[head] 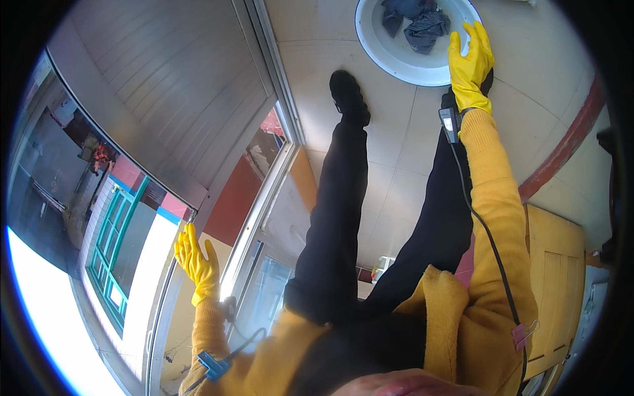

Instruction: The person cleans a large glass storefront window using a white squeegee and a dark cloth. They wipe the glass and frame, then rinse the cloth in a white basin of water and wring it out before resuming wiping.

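Observation:
Both my hands wear yellow rubber gloves. My right hand (471, 69) is over the right rim of a white enamel basin (391, 69), thumb and fingers apart. Whether it touches the rim, I cannot tell. Wet dark grey cloth (427, 32) lies in the basin in shallow cloudy water. My left hand (197, 265) is raised far to the left, fingers straight and thumb apart, holding nothing. Its fingertips are near the lower corner of a ribbed metal door panel (163, 94); contact is unclear.
A metal door frame (257, 213) runs along my left side. Outside are a green-framed window (116, 247) and a distant person (101, 156). My black shoe (348, 96) stands on the tiled floor (396, 133). Cables (478, 213) run along my sleeves. A wooden door (554, 282) is at right.

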### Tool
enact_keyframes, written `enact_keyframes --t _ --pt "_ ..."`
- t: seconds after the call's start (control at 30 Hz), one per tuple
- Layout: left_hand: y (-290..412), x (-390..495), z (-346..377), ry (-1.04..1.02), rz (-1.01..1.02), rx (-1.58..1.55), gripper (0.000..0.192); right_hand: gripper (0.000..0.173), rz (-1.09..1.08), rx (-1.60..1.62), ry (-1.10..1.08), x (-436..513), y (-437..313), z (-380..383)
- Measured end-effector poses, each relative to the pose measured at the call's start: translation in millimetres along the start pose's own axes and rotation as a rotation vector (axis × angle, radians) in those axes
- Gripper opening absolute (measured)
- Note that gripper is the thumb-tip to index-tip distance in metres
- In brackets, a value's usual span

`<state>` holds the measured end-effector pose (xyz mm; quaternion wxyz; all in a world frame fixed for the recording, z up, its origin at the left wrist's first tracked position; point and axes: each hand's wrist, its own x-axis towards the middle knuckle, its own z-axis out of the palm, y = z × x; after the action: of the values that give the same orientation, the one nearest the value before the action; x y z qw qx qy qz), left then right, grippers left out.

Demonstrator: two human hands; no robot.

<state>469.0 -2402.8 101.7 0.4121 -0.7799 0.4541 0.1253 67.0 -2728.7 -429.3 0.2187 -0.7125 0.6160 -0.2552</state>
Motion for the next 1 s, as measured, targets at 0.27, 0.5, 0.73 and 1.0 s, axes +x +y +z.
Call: enact_keyframes --t 0.27,0.5,0.73,1.0 --pt "-6.9 -51.7 52.8 -0.105 -0.054 -0.153 0.059 0.036 0.145 -0.01 -0.329 -31.9 -3.4 49.9" --pt "-13.4 -90.3 95.0 -0.228 -0.085 -0.18 0.06 0.041 0.382 -0.045 -0.473 -36.5 12.1 67.3" --pt "-28.2 -121.1 123.7 -0.392 -0.167 -0.297 0.058 0.064 0.555 -0.155 -0.411 -13.7 5.1 85.3" --pt "-38.7 -144.7 151.8 -0.473 -0.277 -0.353 0.059 0.067 0.242 -0.289 -0.307 22.6 -11.2 119.7"
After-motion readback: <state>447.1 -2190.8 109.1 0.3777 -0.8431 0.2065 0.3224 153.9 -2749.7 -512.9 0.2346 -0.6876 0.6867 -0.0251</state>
